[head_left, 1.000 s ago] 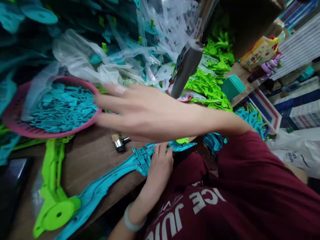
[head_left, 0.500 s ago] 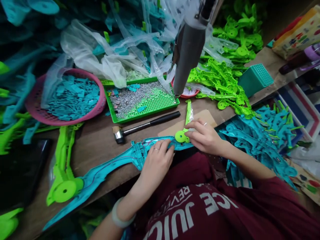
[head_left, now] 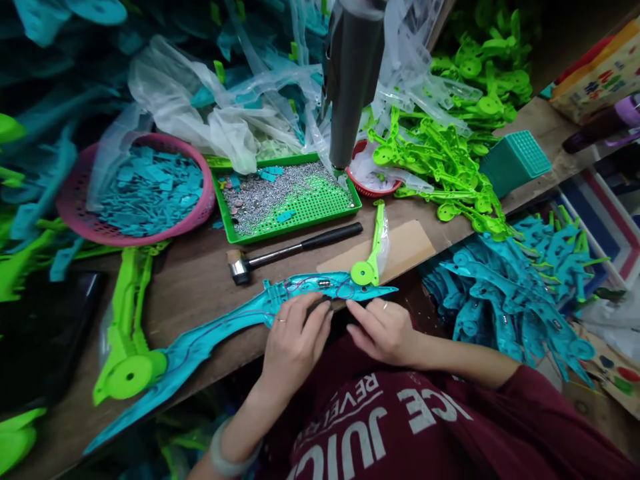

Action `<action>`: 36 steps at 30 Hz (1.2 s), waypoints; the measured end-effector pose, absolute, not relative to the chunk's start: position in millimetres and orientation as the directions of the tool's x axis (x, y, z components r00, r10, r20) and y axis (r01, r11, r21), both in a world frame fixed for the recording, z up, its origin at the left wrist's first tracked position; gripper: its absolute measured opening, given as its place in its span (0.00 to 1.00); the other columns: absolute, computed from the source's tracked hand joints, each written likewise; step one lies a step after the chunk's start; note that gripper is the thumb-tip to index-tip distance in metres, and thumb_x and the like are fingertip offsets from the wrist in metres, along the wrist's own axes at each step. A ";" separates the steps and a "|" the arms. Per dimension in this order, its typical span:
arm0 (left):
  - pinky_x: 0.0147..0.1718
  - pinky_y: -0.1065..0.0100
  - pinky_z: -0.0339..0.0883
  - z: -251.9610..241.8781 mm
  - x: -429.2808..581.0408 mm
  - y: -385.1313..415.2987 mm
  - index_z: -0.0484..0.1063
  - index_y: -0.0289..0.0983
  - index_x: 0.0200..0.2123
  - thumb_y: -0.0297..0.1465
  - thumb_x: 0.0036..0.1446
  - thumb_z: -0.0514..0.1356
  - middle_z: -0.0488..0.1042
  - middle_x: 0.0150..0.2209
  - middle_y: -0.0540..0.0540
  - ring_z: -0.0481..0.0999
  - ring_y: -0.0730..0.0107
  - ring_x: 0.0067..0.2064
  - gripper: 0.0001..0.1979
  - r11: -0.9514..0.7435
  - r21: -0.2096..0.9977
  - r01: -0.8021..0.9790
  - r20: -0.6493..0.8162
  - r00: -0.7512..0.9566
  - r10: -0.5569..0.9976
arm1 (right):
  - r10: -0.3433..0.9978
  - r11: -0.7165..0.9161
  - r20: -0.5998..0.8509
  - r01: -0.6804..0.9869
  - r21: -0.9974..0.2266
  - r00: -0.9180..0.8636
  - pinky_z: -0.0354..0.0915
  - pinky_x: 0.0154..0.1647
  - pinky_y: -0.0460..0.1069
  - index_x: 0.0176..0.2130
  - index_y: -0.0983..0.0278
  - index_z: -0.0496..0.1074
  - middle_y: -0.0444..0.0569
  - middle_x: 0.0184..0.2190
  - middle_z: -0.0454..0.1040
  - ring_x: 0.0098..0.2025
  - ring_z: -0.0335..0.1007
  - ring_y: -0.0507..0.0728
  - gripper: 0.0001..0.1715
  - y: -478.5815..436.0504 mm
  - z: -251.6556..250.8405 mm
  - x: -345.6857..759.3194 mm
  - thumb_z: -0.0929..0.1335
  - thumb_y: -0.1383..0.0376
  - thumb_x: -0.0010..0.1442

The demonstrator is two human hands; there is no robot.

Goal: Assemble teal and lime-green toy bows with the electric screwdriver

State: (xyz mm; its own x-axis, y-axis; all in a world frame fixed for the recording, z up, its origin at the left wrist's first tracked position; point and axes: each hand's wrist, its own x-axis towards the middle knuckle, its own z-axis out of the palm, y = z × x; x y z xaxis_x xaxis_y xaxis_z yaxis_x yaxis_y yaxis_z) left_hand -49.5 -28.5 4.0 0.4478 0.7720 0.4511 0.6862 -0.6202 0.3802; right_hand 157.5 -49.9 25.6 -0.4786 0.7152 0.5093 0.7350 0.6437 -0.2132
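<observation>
A long turquoise plastic shell [head_left: 220,331], shaped like a bow, lies along the table's front edge. Thin dark red wires run inside it, and a small metal part [head_left: 324,283] sits in its middle section. My left hand [head_left: 297,333] rests at the shell's near edge, fingers stretched out. Just below the shell's right end is my right hand [head_left: 389,330], fingers loosely bent and apart with nothing visible in them. A lime-green arm with a round disc [head_left: 365,272] sits on the shell's right part. A larger lime-green piece [head_left: 131,373] lies at its left part.
Behind the shell lies a hammer [head_left: 295,252]. A green tray [head_left: 300,220] holds many screws; a pink basket [head_left: 203,200] holds turquoise pieces. A grey powered driver [head_left: 350,87] hangs over the tray. Lime parts [head_left: 445,167] and turquoise shells [head_left: 500,287] are heaped at right.
My right hand has let go of the lime-green disc and drawn back toward my body. My left hand has slid back to the shell's near edge, uncovering the metal part. The hanging driver has swung left.
</observation>
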 end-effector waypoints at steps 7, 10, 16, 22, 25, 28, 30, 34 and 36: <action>0.48 0.54 0.70 -2.9 -36.2 -23.7 0.71 0.30 0.45 0.19 0.59 0.62 0.73 0.47 0.35 0.72 0.52 0.49 0.11 -0.618 0.399 0.677 0.496 0.407 0.767 | 0.824 0.541 0.325 0.815 -0.208 -0.464 0.62 0.52 0.56 0.47 0.66 0.75 0.56 0.45 0.75 0.50 0.65 0.62 0.13 -23.2 28.3 159.5 0.69 0.63 0.64; 0.46 0.56 0.70 -2.9 -36.8 -19.6 0.71 0.31 0.44 0.18 0.59 0.61 0.75 0.45 0.37 0.72 0.54 0.46 0.10 -0.604 0.443 0.663 0.466 0.406 0.786 | 0.810 0.586 0.210 0.766 -0.265 -0.548 0.56 0.55 0.57 0.42 0.64 0.75 0.53 0.48 0.74 0.53 0.61 0.62 0.07 -11.9 15.8 158.8 0.66 0.67 0.66; 0.42 0.61 0.68 -6.7 -40.9 -20.1 0.71 0.33 0.43 0.21 0.62 0.59 0.78 0.43 0.41 0.74 0.59 0.43 0.07 -0.630 0.440 0.640 0.440 0.458 0.773 | 0.808 0.582 0.195 0.706 -0.404 -0.555 0.53 0.51 0.55 0.41 0.64 0.73 0.47 0.34 0.74 0.45 0.58 0.59 0.09 2.7 7.8 154.9 0.63 0.68 0.69; 0.39 0.61 0.67 -9.1 -38.1 -21.5 0.72 0.30 0.50 0.21 0.62 0.59 0.78 0.43 0.39 0.74 0.59 0.40 0.13 -0.614 0.302 0.730 0.459 0.453 0.764 | 0.852 0.520 0.151 0.771 -0.368 -0.502 0.56 0.47 0.56 0.38 0.65 0.74 0.53 0.40 0.73 0.44 0.57 0.59 0.11 15.8 9.1 142.8 0.63 0.67 0.69; 0.37 0.62 0.66 -8.4 -36.2 -21.6 0.74 0.29 0.48 0.23 0.63 0.60 0.77 0.42 0.39 0.74 0.59 0.39 0.10 -0.592 0.279 0.756 0.458 0.437 0.774 | 0.866 0.488 0.124 0.762 -0.426 -0.485 0.58 0.47 0.55 0.37 0.65 0.73 0.53 0.39 0.72 0.43 0.58 0.59 0.11 19.0 8.7 141.1 0.63 0.67 0.69; 0.36 0.62 0.66 -9.3 -35.2 -21.3 0.74 0.28 0.46 0.24 0.64 0.60 0.78 0.41 0.39 0.74 0.59 0.39 0.09 -0.583 0.279 0.763 0.453 0.431 0.780 | 0.875 0.470 0.134 0.751 -0.465 -0.465 0.59 0.47 0.55 0.37 0.65 0.73 0.52 0.38 0.71 0.43 0.58 0.59 0.11 20.3 7.9 142.2 0.63 0.67 0.69; 0.37 0.62 0.66 -11.0 -35.1 -21.2 0.74 0.28 0.47 0.24 0.64 0.60 0.78 0.42 0.39 0.74 0.59 0.39 0.10 -0.584 0.272 0.765 0.455 0.432 0.779 | 0.873 0.476 0.144 0.754 -0.452 -0.465 0.59 0.46 0.54 0.36 0.65 0.74 0.52 0.38 0.71 0.43 0.57 0.59 0.12 20.3 7.3 142.7 0.63 0.67 0.69; 0.36 0.62 0.65 -14.0 -35.3 -21.7 0.73 0.29 0.50 0.24 0.65 0.58 0.78 0.43 0.39 0.74 0.58 0.39 0.12 -0.598 0.226 0.769 0.448 0.463 0.765 | 0.838 0.543 0.147 0.772 -0.330 -0.526 0.56 0.44 0.55 0.35 0.64 0.75 0.51 0.34 0.71 0.42 0.56 0.59 0.13 19.2 7.1 142.2 0.63 0.67 0.70; 0.36 0.62 0.65 -14.5 -35.2 -22.2 0.73 0.29 0.50 0.24 0.65 0.57 0.77 0.43 0.38 0.74 0.59 0.39 0.11 -0.595 0.216 0.774 0.437 0.468 0.768 | 0.813 0.580 0.154 0.761 -0.292 -0.561 0.55 0.44 0.56 0.38 0.64 0.75 0.51 0.34 0.72 0.43 0.57 0.60 0.12 18.9 7.7 142.7 0.63 0.67 0.70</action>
